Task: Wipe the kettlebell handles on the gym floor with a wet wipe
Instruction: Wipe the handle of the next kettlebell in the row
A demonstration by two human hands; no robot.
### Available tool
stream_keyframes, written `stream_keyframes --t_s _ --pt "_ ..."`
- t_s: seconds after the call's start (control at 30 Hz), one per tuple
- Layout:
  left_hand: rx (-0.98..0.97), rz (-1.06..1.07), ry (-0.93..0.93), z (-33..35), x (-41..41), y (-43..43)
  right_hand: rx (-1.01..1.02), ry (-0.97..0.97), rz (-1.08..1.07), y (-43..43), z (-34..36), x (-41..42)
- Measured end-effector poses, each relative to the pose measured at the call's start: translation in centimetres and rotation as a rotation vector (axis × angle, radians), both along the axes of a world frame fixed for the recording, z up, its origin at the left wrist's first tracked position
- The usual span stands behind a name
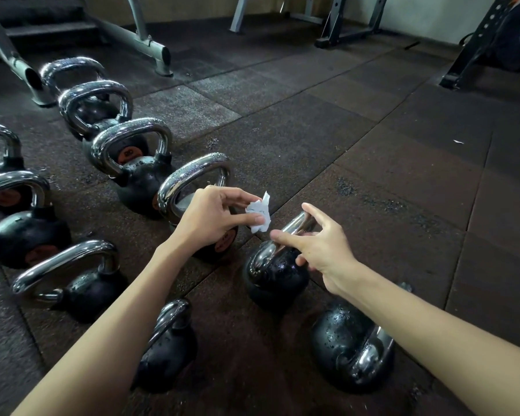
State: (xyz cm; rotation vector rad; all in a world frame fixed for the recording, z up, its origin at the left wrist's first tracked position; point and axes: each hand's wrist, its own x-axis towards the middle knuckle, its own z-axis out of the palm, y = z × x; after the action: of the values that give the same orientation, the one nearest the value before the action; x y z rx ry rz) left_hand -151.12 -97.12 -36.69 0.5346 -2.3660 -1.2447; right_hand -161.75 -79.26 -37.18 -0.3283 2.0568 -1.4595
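Several black kettlebells with chrome handles stand on the dark rubber gym floor. My left hand pinches a small crumpled white wet wipe between thumb and fingers, held in the air just left of the nearest kettlebell's handle. My right hand hovers over that kettlebell, fingers spread and straight, thumb and fingertips touching or nearly touching the chrome handle. Another kettlebell lies below my right forearm.
A row of kettlebells runs diagonally to the back left, with more at the left edge and one near my left forearm. Grey machine legs stand behind them. A dark rack stands back right.
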Motion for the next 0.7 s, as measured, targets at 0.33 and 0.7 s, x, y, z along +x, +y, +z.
stream_keyframes --t_s 0.33,0.7 --pt "0.038 -0.018 -0.021 -0.4 -1.6 0.9 0.001 0.033 -0.138 0.0 -1.9 -0.1" --pt "0.029 -0.24 -0.087 -3.2 -4.9 4.9 0.088 -0.01 -0.003 8.6 -1.0 2.8"
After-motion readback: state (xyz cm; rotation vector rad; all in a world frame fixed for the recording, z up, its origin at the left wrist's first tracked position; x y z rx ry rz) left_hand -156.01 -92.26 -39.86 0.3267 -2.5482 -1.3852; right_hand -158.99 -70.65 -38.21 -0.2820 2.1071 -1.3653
